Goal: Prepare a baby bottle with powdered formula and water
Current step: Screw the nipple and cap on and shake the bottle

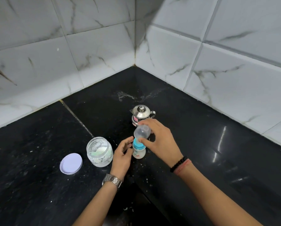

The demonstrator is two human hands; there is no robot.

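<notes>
A small baby bottle [138,154] with a blue collar stands upright on the black counter, milky white inside. My right hand [159,141] holds its clear dome cap [141,131] tilted just above the collar. My left hand [122,154] is beside the bottle's left side, fingers apart and curled toward it, touching or nearly touching. An open clear jar of white powder [99,151] stands to the left, with its pale lid [71,163] lying upside down further left. A small steel kettle [141,113] with a lid stands right behind the bottle.
The black stone counter [201,144] runs into a corner of white marble-look wall tiles [104,54]. White powder specks and water smears lie on the counter. A watch is on my left wrist, a bead bracelet on my right.
</notes>
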